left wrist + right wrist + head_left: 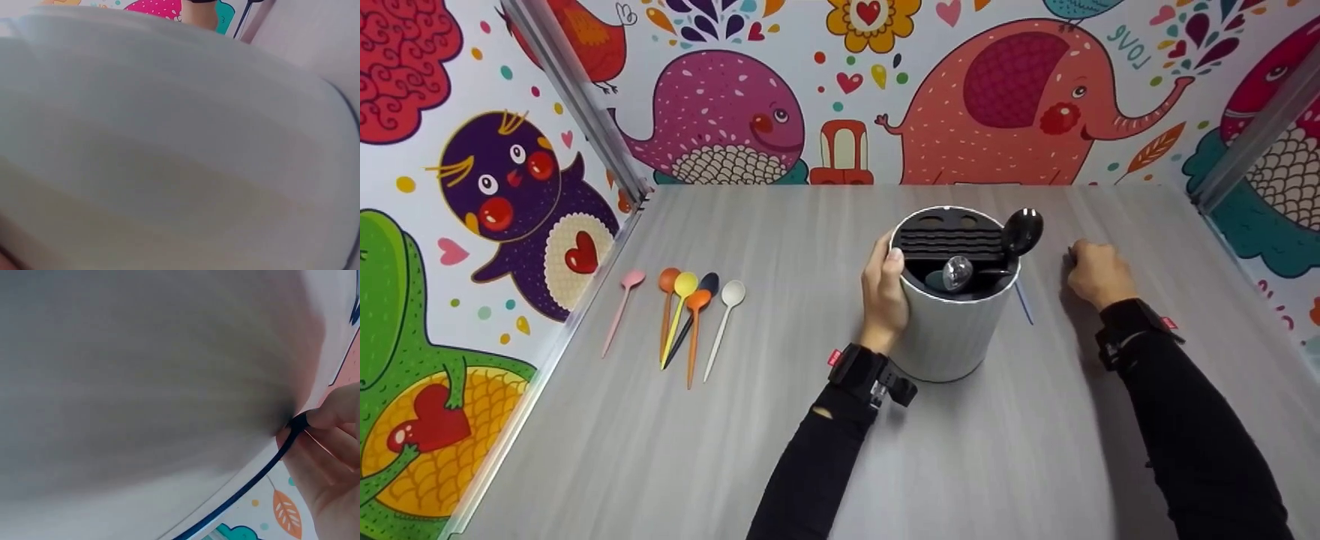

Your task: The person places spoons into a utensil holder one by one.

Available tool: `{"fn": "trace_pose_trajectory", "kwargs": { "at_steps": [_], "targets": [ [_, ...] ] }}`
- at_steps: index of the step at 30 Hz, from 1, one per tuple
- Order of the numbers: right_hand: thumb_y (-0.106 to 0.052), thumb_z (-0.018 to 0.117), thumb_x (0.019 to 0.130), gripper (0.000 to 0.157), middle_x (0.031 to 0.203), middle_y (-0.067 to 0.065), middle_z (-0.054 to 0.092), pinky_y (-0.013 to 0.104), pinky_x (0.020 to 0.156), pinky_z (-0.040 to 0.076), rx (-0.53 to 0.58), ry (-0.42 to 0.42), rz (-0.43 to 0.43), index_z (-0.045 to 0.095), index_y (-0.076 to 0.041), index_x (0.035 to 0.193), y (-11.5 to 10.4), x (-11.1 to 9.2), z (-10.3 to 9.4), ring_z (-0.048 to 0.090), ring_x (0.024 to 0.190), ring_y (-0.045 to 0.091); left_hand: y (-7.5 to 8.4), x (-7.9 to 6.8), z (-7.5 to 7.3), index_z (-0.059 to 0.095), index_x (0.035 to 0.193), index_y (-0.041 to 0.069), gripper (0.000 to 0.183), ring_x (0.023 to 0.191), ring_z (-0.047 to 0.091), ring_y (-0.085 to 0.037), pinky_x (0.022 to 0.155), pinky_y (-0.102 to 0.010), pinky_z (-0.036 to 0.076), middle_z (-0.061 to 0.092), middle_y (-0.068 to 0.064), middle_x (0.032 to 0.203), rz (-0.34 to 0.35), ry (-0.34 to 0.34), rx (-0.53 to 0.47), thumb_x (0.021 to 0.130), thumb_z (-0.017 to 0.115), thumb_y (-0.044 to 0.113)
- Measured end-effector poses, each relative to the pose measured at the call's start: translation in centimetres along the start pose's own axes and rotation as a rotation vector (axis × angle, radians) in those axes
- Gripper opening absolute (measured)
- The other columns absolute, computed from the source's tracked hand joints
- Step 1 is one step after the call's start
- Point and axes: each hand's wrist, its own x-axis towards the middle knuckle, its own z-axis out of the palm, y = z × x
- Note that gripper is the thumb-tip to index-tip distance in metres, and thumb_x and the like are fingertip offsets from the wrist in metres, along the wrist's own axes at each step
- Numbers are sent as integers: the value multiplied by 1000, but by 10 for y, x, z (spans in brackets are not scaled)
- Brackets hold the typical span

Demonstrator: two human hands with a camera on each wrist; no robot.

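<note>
My left hand [885,296] grips the left side of a pale grey cylindrical utensil holder [945,337], its thumb near the rim. The holder stands upright with a black slotted insert [952,241]. A black spoon [1023,232] and a clear rounded piece [958,273] show at its top. In the left wrist view the holder's pale wall [180,135] fills most of the frame. To the right of the holder, my right hand [1101,274] is low over the table. In the right wrist view its thumb and fingers pinch a thin dark strip-like piece [247,486], whose kind I cannot tell.
On the left of the grey table [780,450] lie several spoons: a pink one [633,278], a yellow one [685,283], a white one [733,292], orange ones and a dark one. A thin blue stick [1025,304] lies partly behind the holder. Patterned walls enclose the table.
</note>
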Motion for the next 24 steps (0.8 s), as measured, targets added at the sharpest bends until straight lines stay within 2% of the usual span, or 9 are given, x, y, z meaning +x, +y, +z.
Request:
{"fn": "trace_pose_trajectory", "kwargs": {
  "at_steps": [4, 7, 12, 17, 19, 24],
  "targets": [
    [-4, 56, 84, 28, 106, 39, 61, 65, 80, 46, 42, -44, 17, 55, 9, 109, -11, -4, 1, 59, 93, 52, 0, -1, 0, 61, 131, -5, 60, 114, 61, -23, 101, -35, 46, 67, -17, 123, -3, 4, 12, 94, 33, 32],
    [-8, 57, 83, 30, 103, 35, 59, 61, 79, 45, 97, -54, 15, 50, 6, 108, -21, -7, 3, 58, 92, 48, 1, -1, 0, 61, 131, -5, 60, 113, 62, -23, 100, -35, 46, 67, -17, 122, -4, 6, 14, 94, 32, 32],
    [-12, 64, 84, 32, 98, 25, 54, 51, 78, 43, 228, -35, 36, 45, 2, 105, -35, -11, 7, 52, 90, 41, 0, -3, 0, 61, 131, -6, 60, 114, 62, -23, 101, -35, 46, 67, -17, 123, -9, 8, 14, 94, 33, 32],
    [-12, 68, 81, 36, 98, 20, 54, 41, 76, 41, 349, -14, 65, 44, -1, 105, -51, -16, 12, 53, 90, 37, 0, -4, 0, 61, 131, -5, 60, 115, 61, -22, 101, -35, 46, 67, -16, 124, -25, 10, 21, 94, 33, 33],
    [-13, 67, 81, 37, 100, 21, 55, 42, 78, 41, 387, -8, 61, 46, 0, 109, -56, -18, 12, 53, 92, 37, 0, -3, 0, 61, 131, -5, 60, 115, 61, -22, 101, -35, 46, 67, -16, 124, -30, 12, 25, 93, 33, 33],
    [-16, 70, 86, 40, 116, 26, 61, 50, 96, 41, 460, 21, 25, 56, 1, 120, -64, -22, 13, 53, 106, 38, 1, -3, 0, 61, 130, -4, 60, 114, 61, -22, 101, -35, 46, 67, -16, 123, -31, 14, 20, 93, 33, 33]
  ]
}}
